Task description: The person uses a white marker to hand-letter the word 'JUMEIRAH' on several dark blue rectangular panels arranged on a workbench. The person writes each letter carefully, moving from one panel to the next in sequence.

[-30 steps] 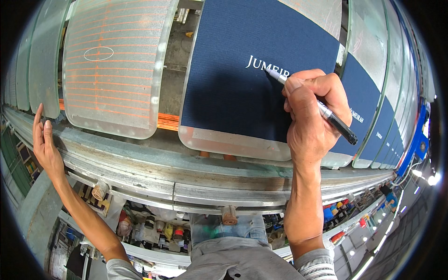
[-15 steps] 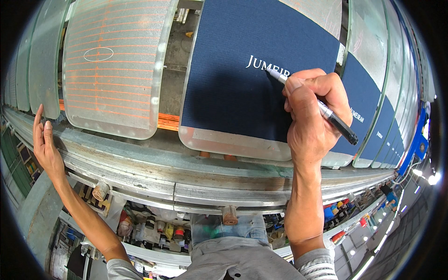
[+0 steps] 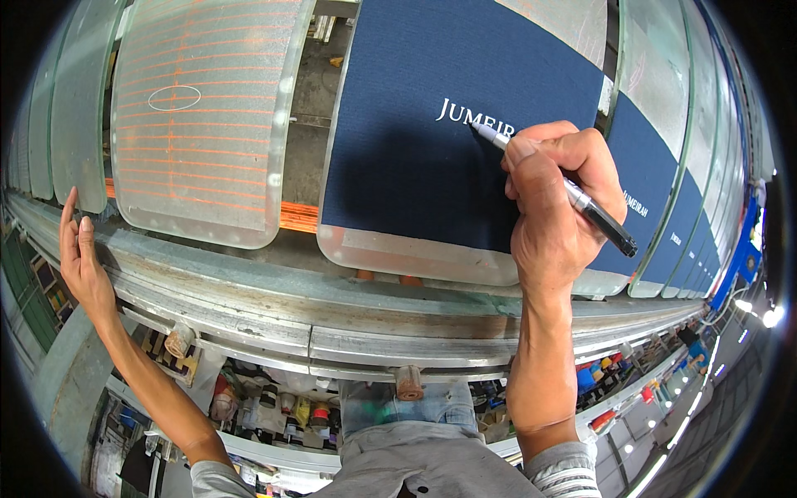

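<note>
The right hand (image 3: pixel 560 199) pinches a marker pen (image 3: pixel 594 212) between its fingers, tip at white lettering (image 3: pixel 452 110) — already on the navy cloth panel (image 3: pixel 407 183) (end hidden, so what remains is unclear). The left hand (image 3: pixel 85 266) has fingers spread, near a frosted plate (image 3: pixel 80 124).

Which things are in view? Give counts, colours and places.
Marker: 1, silver and black, right of centre.
Large blue sheet: 1, dark blue, centre.
Lettering: 1 line, white, on that sheet, partly hidden.
Other blue sheets: several, dark blue, toward the right.
Lined plate: 1, translucent with orange lines, left of centre.
Plain plates: several, greenish grey, far left.
Rail: 1, grey metal, across the front.
Cylinders: 2, brown, below the rail.
Small items: many, mixed colours, below the rail.
Lights: several, white, far right.
Shirt: 1, grey, bottom centre.
Left hand: 1, bare, by the plain plates.
Right hand: 1, bare, gripping the marker.
</note>
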`<state>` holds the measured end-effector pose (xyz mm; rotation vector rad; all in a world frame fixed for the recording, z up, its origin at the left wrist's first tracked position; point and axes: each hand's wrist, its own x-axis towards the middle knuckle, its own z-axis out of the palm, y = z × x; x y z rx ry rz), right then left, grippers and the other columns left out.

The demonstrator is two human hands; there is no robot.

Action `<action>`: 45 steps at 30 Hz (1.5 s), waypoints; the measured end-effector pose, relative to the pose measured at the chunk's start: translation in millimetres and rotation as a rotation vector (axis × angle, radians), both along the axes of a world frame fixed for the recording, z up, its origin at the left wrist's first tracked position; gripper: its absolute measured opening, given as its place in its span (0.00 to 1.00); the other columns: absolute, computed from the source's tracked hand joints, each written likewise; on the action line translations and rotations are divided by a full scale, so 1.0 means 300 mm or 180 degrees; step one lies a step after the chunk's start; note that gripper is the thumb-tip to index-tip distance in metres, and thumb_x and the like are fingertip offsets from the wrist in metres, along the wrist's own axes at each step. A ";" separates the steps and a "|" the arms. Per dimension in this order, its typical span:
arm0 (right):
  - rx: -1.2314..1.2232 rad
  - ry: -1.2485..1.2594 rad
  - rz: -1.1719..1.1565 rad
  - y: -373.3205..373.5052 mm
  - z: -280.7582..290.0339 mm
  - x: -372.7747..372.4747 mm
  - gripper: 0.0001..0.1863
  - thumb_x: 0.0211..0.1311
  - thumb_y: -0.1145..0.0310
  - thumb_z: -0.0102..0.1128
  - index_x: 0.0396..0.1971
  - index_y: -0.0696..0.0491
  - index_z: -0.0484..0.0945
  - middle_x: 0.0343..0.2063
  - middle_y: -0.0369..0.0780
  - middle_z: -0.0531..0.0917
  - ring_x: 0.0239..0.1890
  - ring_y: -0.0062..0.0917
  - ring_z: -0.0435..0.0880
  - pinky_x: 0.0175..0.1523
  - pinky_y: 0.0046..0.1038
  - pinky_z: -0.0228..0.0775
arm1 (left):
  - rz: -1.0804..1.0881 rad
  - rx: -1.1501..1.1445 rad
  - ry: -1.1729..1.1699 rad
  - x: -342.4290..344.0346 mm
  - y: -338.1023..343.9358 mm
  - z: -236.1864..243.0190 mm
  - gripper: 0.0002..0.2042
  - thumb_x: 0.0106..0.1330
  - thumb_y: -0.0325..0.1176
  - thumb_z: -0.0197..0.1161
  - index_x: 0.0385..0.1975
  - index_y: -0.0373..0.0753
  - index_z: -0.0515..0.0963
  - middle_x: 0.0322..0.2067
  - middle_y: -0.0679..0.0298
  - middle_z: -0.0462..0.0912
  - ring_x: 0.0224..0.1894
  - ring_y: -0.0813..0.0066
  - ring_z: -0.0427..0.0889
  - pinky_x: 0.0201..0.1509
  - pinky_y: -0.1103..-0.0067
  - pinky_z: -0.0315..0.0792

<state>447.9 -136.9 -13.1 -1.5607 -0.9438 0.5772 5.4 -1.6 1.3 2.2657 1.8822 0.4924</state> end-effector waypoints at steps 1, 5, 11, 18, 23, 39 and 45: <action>0.0000 0.0007 -0.0004 -0.001 0.001 0.000 0.06 0.49 0.85 0.62 0.19 0.60 0.74 0.21 0.41 0.81 0.22 0.17 0.77 0.28 0.19 0.67 | -0.0003 0.0017 0.0008 -0.005 0.000 -0.005 0.19 0.75 0.40 0.54 0.61 0.42 0.75 0.46 0.75 0.79 0.28 0.88 0.60 0.36 0.88 0.59; -0.0034 0.0006 0.0008 -0.002 0.004 0.003 0.07 0.49 0.85 0.61 0.19 0.60 0.74 0.21 0.41 0.81 0.22 0.17 0.77 0.28 0.19 0.67 | 0.0018 0.0013 -0.0084 -0.001 0.000 -0.007 0.19 0.75 0.40 0.54 0.61 0.42 0.75 0.51 0.73 0.80 0.31 0.88 0.64 0.42 0.88 0.63; -0.0043 0.0002 -0.0031 -0.002 0.004 -0.002 0.07 0.49 0.85 0.61 0.19 0.60 0.74 0.21 0.41 0.80 0.22 0.17 0.77 0.28 0.18 0.67 | -0.0014 0.0061 -0.0019 0.007 -0.003 -0.007 0.19 0.74 0.40 0.54 0.61 0.44 0.75 0.48 0.74 0.80 0.29 0.88 0.63 0.40 0.87 0.63; -0.0111 -0.0126 0.0022 -0.008 0.007 0.002 0.05 0.54 0.82 0.59 0.22 0.60 0.73 0.23 0.43 0.80 0.19 0.15 0.72 0.24 0.16 0.62 | 0.0019 0.0039 -0.0005 0.014 -0.007 -0.001 0.19 0.74 0.41 0.54 0.62 0.44 0.75 0.33 0.77 0.75 0.24 0.87 0.54 0.28 0.86 0.53; -0.0038 -0.0043 -0.0063 -0.004 0.000 0.001 0.07 0.50 0.85 0.63 0.20 0.59 0.75 0.21 0.40 0.81 0.22 0.16 0.76 0.27 0.18 0.65 | 0.0001 0.0030 0.0014 0.013 -0.008 -0.003 0.19 0.74 0.40 0.54 0.62 0.43 0.75 0.33 0.77 0.75 0.25 0.87 0.54 0.29 0.86 0.52; -0.0032 -0.0026 -0.0046 -0.005 0.000 0.003 0.07 0.49 0.85 0.63 0.20 0.59 0.75 0.21 0.41 0.81 0.21 0.15 0.75 0.26 0.17 0.65 | 0.0308 -0.0314 -0.0142 0.008 -0.009 0.005 0.20 0.75 0.42 0.51 0.62 0.41 0.74 0.62 0.64 0.75 0.64 0.71 0.70 0.70 0.70 0.59; -0.0030 0.0000 -0.0047 -0.005 -0.002 0.002 0.06 0.50 0.85 0.62 0.20 0.60 0.75 0.21 0.41 0.81 0.22 0.15 0.76 0.26 0.17 0.65 | 0.0220 -0.0273 -0.0108 -0.009 -0.005 0.000 0.20 0.75 0.42 0.51 0.62 0.41 0.74 0.62 0.64 0.75 0.63 0.72 0.70 0.69 0.71 0.59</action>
